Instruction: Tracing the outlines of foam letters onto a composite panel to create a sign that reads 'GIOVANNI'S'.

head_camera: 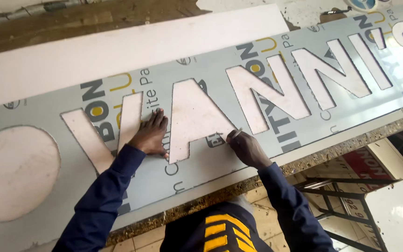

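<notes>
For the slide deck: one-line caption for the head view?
Left hand braces a grey panel with cut-out letters while right hand works a small tool along a letter edge.

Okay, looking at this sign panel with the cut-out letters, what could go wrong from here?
The right hand holds a thin tool at a cut-out letter's edge; a slip might scratch the grey panel. The left hand presses flat close by, so the tool could reach its fingers.

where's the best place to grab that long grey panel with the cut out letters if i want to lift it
Probably the near long edge of the grey panel, from the person's side. It lies flat on the white board, and that edge is bare and closest. Use both hands spread wide, away from the thin strips between cut-outs. The left hand presses it flat.
</notes>
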